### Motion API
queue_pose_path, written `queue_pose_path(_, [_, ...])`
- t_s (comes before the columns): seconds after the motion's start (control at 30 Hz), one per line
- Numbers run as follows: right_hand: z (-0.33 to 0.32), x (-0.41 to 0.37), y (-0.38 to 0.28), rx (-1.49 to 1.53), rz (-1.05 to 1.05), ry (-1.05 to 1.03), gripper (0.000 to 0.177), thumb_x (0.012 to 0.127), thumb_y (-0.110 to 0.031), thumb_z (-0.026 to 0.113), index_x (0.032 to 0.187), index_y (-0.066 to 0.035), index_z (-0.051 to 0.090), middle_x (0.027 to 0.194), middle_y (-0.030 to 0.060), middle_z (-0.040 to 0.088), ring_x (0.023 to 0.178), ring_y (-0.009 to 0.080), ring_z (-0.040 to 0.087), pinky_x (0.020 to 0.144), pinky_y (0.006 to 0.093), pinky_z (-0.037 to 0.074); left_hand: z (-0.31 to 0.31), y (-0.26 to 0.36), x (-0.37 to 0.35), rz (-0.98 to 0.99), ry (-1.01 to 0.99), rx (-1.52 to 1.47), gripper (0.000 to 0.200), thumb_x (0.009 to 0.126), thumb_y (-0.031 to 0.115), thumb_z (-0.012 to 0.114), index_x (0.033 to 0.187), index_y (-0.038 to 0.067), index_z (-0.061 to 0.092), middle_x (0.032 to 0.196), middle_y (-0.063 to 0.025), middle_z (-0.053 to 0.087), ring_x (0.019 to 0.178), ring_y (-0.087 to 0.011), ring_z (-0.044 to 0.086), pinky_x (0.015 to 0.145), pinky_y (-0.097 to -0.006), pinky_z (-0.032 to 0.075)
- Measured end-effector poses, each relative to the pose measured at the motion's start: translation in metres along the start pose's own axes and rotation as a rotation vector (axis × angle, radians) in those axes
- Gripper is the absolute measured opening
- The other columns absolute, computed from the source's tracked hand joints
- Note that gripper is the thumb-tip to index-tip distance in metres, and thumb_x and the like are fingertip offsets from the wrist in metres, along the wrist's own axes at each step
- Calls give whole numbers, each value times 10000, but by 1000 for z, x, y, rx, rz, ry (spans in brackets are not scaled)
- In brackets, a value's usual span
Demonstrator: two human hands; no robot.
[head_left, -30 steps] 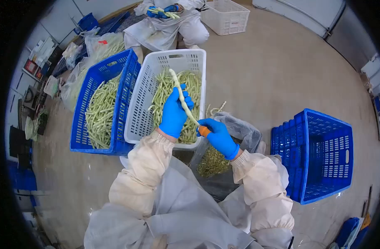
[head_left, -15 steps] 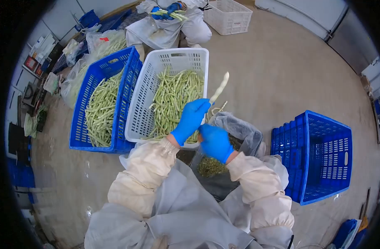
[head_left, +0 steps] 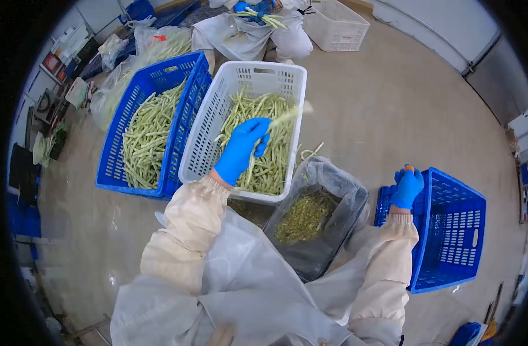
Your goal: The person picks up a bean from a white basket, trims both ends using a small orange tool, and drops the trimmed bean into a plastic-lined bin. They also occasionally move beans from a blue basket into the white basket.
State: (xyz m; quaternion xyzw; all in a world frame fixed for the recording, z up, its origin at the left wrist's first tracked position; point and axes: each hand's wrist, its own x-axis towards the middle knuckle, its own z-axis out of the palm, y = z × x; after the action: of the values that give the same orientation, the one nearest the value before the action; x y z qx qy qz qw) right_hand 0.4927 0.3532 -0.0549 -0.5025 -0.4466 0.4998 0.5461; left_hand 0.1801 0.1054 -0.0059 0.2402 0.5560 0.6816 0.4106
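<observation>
In my left hand (head_left: 239, 151), gloved in blue, is a pale green long bean (head_left: 282, 118), its far end blurred by motion. That hand is closed above the white crate (head_left: 186, 164), which is filled with long beans (head_left: 261, 164). My right hand (head_left: 409, 187), also in a blue glove, is closed at the near left edge of a blue crate (head_left: 478, 248). A small orange thing (head_left: 410, 168) pokes out at the top of its fingers; the rest is hidden. Between my arms stands a bin lined with clear plastic (head_left: 349, 199), with green trimmings (head_left: 303, 219) inside.
A blue crate (head_left: 117, 135) of long beans adjoins the white one on the left. Bagged beans (head_left: 160, 49) lie behind it. Across from me sits a person in a pale apron (head_left: 232, 34), holding beans in blue gloves. Another white crate (head_left: 336, 29) stands at the back.
My hands have parted: the right one swung right to the blue crate, and the left one moved left and lower over the white crate with the bean. The view has shifted slightly.
</observation>
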Motion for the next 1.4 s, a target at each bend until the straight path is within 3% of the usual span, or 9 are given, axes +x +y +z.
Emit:
queue_pose_path(0.1, [10, -13, 16, -121, 6, -132, 94, 781, -16, 500, 801, 15, 586, 645, 45, 548, 527, 124, 531, 460, 232, 433, -13, -12, 13, -74, 12, -313, 264, 906, 259, 546, 1038, 30, 544, 707, -24, 517, 548, -93, 453, 467, -218, 356])
queue_pose_path(0.23, [40, -65, 78, -762, -335, -933, 236, 706, -38, 615, 939, -5, 616, 755, 125, 627, 697, 295, 608, 692, 340, 489, -8, -27, 20, -79, 1, -644, 302, 907, 296, 542, 1067, 40, 517, 739, -21, 509, 601, -109, 438, 537, -249, 386])
queue_pose_path(0.3, [63, -119, 68, -394, -439, -1088, 265, 735, -54, 637, 993, -2, 609, 815, 105, 639, 758, 242, 615, 741, 318, 479, 0, -32, 21, -69, 21, -680, 304, 910, 304, 538, 1066, 44, 515, 739, -23, 511, 599, -115, 433, 548, -256, 389])
queue_pose_path(0.37, [86, -160, 22, -95, -14, -1163, 259, 778, -64, 639, 1023, 7, 595, 865, 87, 639, 799, 183, 604, 763, 299, 470, 10, -36, 22, 1, 106, -681, 304, 911, 303, 536, 1066, 43, 516, 743, -24, 512, 601, -117, 438, 548, -258, 393])
queue_pose_path(0.47, [101, -180, -5, -75, 86, -1203, 207, 837, -73, 589, 1023, 19, 592, 876, 78, 642, 803, 137, 590, 742, 280, 471, 28, -33, 21, 96, 188, -556, 276, 917, 280, 525, 1041, 33, 536, 733, -22, 520, 582, -112, 458, 530, -254, 399])
queue_pose_path(0.7, [109, -186, 15, -55, 129, -1184, 196, 869, -100, 546, 994, 45, 592, 814, 86, 658, 769, 126, 604, 701, 274, 475, 38, -30, 21, 172, 287, -455, 231, 916, 253, 527, 988, 36, 561, 706, -14, 528, 546, -100, 471, 487, -239, 391])
queue_pose_path(1.03, [105, -198, 9, -342, -424, -1147, 140, 806, -89, 554, 924, -28, 600, 775, 163, 622, 705, 293, 616, 629, 360, 478, 36, -33, 13, 151, 248, -348, 264, 906, 230, 549, 1023, -4, 576, 762, -20, 535, 622, -107, 492, 560, -227, 427])
queue_pose_path(1.17, [100, -189, -2, -413, -702, -1124, 185, 772, -74, 561, 951, -48, 600, 825, 176, 615, 751, 366, 595, 638, 410, 477, 27, -35, 5, -88, -141, -351, 309, 910, 275, 530, 1017, -10, 580, 793, -16, 547, 650, -92, 490, 589, -226, 440])
queue_pose_path(1.4, [63, -65, -16, -109, -268, -487, 127, 872, -65, 499, 899, -5, 607, 714, 61, 589, 669, 77, 544, 591, 237, 430, -35, 0, -29, -58, -33, 236, 296, 905, 270, 494, 947, 8, 624, 821, -12, 565, 673, -77, 503, 619, -223, 436])
